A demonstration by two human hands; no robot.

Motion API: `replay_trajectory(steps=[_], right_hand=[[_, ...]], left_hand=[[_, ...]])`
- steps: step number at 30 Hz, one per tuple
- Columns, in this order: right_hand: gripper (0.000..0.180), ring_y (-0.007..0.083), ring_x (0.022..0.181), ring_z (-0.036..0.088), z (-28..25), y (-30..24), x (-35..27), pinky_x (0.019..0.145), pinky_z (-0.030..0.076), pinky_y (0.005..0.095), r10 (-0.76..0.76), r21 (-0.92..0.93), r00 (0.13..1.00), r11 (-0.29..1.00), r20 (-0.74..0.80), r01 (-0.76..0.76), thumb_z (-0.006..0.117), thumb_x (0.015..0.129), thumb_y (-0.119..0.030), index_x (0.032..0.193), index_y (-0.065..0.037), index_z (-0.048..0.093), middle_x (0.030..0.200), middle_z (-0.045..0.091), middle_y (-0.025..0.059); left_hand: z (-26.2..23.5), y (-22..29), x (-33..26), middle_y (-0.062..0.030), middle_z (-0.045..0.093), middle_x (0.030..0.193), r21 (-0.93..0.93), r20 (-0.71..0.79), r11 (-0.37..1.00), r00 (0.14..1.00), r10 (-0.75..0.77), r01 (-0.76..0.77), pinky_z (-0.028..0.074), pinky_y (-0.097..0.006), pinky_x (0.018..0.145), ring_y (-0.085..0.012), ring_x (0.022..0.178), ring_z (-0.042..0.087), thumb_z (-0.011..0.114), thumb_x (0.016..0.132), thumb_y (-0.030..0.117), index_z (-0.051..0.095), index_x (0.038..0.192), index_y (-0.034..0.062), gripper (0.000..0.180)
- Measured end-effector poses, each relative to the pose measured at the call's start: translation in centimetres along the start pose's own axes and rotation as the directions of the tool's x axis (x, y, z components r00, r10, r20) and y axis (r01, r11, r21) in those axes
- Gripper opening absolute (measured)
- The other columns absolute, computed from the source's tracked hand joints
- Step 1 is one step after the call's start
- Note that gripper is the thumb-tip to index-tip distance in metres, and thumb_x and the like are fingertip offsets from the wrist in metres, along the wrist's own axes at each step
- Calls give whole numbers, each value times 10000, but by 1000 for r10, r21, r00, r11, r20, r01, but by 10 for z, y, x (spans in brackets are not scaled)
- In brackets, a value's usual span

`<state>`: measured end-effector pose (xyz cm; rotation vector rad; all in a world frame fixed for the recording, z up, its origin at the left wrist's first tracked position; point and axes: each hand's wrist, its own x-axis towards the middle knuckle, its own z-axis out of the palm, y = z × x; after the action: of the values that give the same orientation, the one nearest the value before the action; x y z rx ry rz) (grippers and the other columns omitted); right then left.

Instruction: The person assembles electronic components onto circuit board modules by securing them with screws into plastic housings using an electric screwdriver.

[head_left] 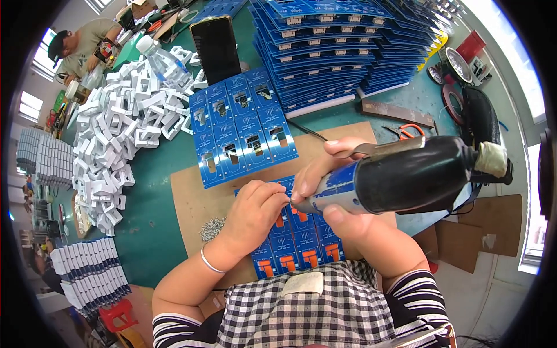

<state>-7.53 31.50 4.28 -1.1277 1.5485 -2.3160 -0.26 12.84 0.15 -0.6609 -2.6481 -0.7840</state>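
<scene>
My right hand grips a black, grey and blue electric screwdriver, which lies nearly level, its nose pointing left. At that nose, the fingertips of my left hand are pinched together; whatever they hold is hidden or too small to name. Both hands are over a blue circuit board panel with several orange parts set in it. The panel's far part is mostly covered by my hands and the tool. Left of it, beside my left wrist, is a small heap of screws.
Cardboard lies under the work. Beyond stands a second blue panel with cutouts, near a dark phone and tall board stacks. White plastic frames and a bottle are left; orange-handled pliers right. A person works far left.
</scene>
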Motion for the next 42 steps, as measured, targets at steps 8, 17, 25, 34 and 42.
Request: replay_trajectory(steps=[8, 17, 25, 34, 42], right_hand=[[653, 229, 788, 646, 4, 4, 6, 751, 539, 360, -63, -217, 987, 972, 148, 94, 701, 781, -110, 1322, -60, 340, 872, 618, 125], [585, 203, 732, 644, 21, 9, 19, 621, 545, 296, -15, -8, 991, 1000, 131, 16, 748, 690, -69, 1182, -71, 430, 826, 640, 130], [566, 183, 690, 633, 26, 20, 16, 598, 540, 284, 9, -240, 996, 971, 84, 12, 775, 756, -200, 1170, -48, 420, 818, 603, 115], [595, 213, 637, 602, -3, 27, 12, 645, 498, 373, 37, 303, 978, 953, -205, 27, 640, 799, -402, 1259, -75, 451, 785, 578, 70], [558, 246, 716, 609, -6, 22, -2, 651, 505, 397, 399, 510, 682, 859, -614, -43, 637, 802, -331, 1246, -86, 403, 807, 572, 93]], left_hand=[[-1, -1, -5, -77, 606, 1007, -31, -25, 1000, 1000, -4, 4, 483, -364, 784, -266, 904, 573, 677, 734, 44, 618, 951, 32, 225], [-26, -23, -44, -95, 638, 878, 9, -173, 983, 968, -181, 186, 514, -391, 718, -292, 801, 617, 702, 736, 21, 660, 923, 43, 194], [-29, -50, -55, -59, 593, 769, 202, -198, 952, 961, -192, 231, 501, -348, 567, -232, 673, 616, 676, 763, 29, 670, 965, 76, 207], [-19, -47, -45, -48, 579, 742, 415, -104, 886, 978, -180, 207, 503, -334, 510, -215, 604, 627, 640, 787, 81, 626, 926, 110, 142], [-40, -29, -48, -75, 629, 808, 404, -96, 857, 947, -308, 320, 516, -376, 556, -249, 643, 643, 637, 781, 39, 588, 887, 78, 124]])
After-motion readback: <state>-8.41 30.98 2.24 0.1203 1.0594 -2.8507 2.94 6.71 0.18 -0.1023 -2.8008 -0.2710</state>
